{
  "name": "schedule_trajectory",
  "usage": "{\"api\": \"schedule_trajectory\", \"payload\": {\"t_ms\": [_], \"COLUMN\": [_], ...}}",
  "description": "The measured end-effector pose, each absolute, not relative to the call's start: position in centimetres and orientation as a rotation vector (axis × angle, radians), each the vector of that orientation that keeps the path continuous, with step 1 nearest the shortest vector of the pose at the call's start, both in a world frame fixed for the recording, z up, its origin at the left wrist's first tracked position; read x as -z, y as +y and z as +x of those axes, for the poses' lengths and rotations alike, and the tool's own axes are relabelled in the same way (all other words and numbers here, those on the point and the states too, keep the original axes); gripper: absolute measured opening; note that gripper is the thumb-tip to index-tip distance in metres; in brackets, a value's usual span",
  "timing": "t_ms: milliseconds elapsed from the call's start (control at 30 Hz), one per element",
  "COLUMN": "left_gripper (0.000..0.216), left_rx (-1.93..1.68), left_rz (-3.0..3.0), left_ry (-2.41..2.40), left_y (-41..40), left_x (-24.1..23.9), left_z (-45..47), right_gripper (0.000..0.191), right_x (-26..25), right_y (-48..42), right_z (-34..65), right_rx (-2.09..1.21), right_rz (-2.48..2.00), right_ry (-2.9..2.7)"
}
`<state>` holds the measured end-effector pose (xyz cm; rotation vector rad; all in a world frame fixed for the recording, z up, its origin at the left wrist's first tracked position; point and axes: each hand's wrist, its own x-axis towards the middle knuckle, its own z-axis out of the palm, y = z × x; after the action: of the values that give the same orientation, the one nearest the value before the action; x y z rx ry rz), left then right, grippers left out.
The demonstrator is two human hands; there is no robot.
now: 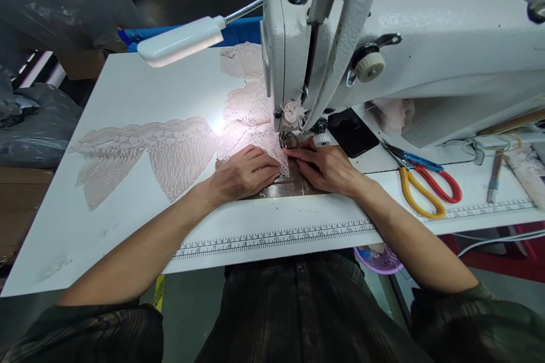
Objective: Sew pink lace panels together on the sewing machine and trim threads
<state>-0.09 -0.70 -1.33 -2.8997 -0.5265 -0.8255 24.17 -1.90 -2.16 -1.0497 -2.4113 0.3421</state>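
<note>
lace piece point(181, 147) lies spread on the white table point(121, 91); next, the left hand point(249, 174) rests palm-down, fingers together, on pale lace point(244, 136) under the sewing machine point(383, 28). the right hand point(326, 169) reaches extended fingertips beside the presser foot point(289, 140), any pinch impossible to tell; then scissors point(406, 163).

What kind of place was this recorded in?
Probably a garment sewing workshop: a sewing machine stands on a white table with a printed ruler, and lace pieces lie beside it.
</note>
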Motion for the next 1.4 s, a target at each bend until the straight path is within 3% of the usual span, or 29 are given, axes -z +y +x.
{"api": "schedule_trajectory", "payload": {"t_ms": [333,633,967,1400], "left_gripper": [0.012,0.015,0.020,0.033], "left_rx": [0.748,0.734,0.678,0.510], "left_rz": [-2.834,-2.867,-2.836,-2.886], "left_ry": [-0.672,-0.490,-0.608,-0.764], "left_y": [-2.3,-0.4,-0.2,0.1], "left_x": [0.7,0.7,1.1,0.7], "left_z": [0.8,0.5,0.2,0.1], "right_gripper": [0.036,0.038,0.040,0.037], "right_x": [2.3,1.4,1.0,0.8], "right_y": [-2.1,-2.3,-2.2,-2.7], "right_z": [24.3,23.5,22.5,22.6], "right_rx": [-0.277,-0.195,-0.111,-0.176], "right_rz": [-0.988,-1.151,-1.282,-1.235], "right_ry": [-2.556,-2.595,-2.599,-2.613]}}
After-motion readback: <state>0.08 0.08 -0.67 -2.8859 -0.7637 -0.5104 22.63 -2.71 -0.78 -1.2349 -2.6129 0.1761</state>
